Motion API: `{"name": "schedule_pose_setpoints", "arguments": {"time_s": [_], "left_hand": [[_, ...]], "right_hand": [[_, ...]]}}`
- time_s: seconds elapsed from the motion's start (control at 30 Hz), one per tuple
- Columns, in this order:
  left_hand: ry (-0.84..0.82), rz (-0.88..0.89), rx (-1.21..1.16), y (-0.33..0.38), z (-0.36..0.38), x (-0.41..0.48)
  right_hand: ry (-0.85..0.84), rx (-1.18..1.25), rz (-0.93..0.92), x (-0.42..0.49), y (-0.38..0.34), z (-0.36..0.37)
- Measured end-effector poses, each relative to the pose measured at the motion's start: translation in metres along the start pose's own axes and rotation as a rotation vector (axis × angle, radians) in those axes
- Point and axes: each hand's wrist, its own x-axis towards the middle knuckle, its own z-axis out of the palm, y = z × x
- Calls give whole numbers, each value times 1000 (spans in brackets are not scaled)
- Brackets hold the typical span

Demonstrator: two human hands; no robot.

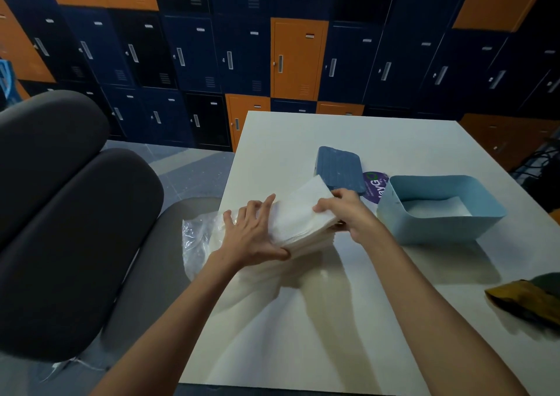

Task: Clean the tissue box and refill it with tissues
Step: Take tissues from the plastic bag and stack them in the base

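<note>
Head view:
- The tissue box, light blue and open at the top, stands on the white worktop. A flat layer of white tissue lies on its floor.
- The tissue stack, a thick white pile, lies on the worktop just left of the tissue box, apart from its wall. The stack's top sheets are lifted and angled up toward the far side.
- The left hand is at the end of the stack farthest from the tissue box. Its grip is apart: the fingers are spread flat on the top sheets and the thumb is laid along the near edge.
- The right hand is at the end of the stack nearest the tissue box. Its grip is clamped on that end, with the thumb on top and the fingers curled round the edge.
- A dark blue ribbed lid lies behind and left of the tissue box.
- A purple printed wrapper shows between the lid and the box's far left corner.
- Crumpled clear plastic hangs over the worktop edge, well left of the tissue box, beyond the left hand.
- A yellow and green cloth lies on the near right side of the tissue box, apart from it.
- A grey padded chair stands far to the left of the tissue box, off the worktop.
- Blue and orange lockers fill the wall behind it.
</note>
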Motion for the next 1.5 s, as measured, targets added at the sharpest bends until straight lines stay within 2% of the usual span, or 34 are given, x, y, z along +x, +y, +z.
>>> {"name": "schedule_pose_setpoints", "arguments": {"time_s": [0.13, 0.5, 0.57, 0.7, 0.87, 1.0, 1.2, 1.3, 1.37, 1.43, 1.5], "left_hand": [[-10, 3, 18, 2, 1, 0], [-45, 52, 119, 16, -7, 9], [-48, 49, 69, 21, -9, 11], [-28, 36, 25, 22, -5, 10], [-12, 36, -10, 15, -4, 9], [-38, 29, 5, 15, -3, 9], [-94, -4, -33, 11, -5, 8], [-176, -43, -151, 18, -20, 13], [-144, -38, -291, 29, -40, 21], [-114, 1, -490, 48, -64, 31], [-157, 69, -634, 73, -83, 38]], "right_hand": [[-20, -178, 132, 1, 13, -5], [25, -297, -99, 0, 0, -12], [28, -245, -142, 0, -2, -8], [-105, -62, -43, 1, 1, -3], [26, 178, -5, 8, 1, -19], [-53, 357, 112, 9, 8, -19], [-16, 327, -62, 1, -9, -44], [-96, 275, -177, -9, -20, -66], [-149, 234, -236, -15, -25, -81], [-200, 191, -285, -20, -26, -94], [-245, 162, -323, -25, -24, -110]]}}
